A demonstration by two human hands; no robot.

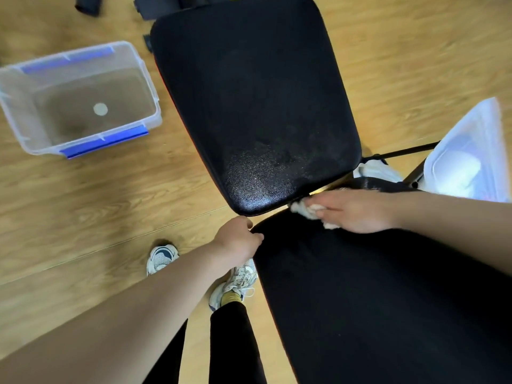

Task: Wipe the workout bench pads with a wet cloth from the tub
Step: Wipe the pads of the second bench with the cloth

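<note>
Two black bench pads fill the middle: the far pad [255, 101] shines wet near its closest edge, and the near pad [388, 306] runs toward the lower right. My right hand [357, 210] presses a crumpled white cloth [307, 210] onto the near pad's far end, right at the gap between the pads. My left hand [238, 239] grips the left corner of the near pad, fingers curled over its edge. A clear plastic tub [25, 112] with blue latches stands on the floor at the left, holding shallow water.
Wooden floor all around. My two white sneakers [162, 259] stand left of the near pad. A clear plastic lid [471, 151] and black bench frame bars [407, 151] lie at the right. Dark equipment parts [88, 5] sit at the top left.
</note>
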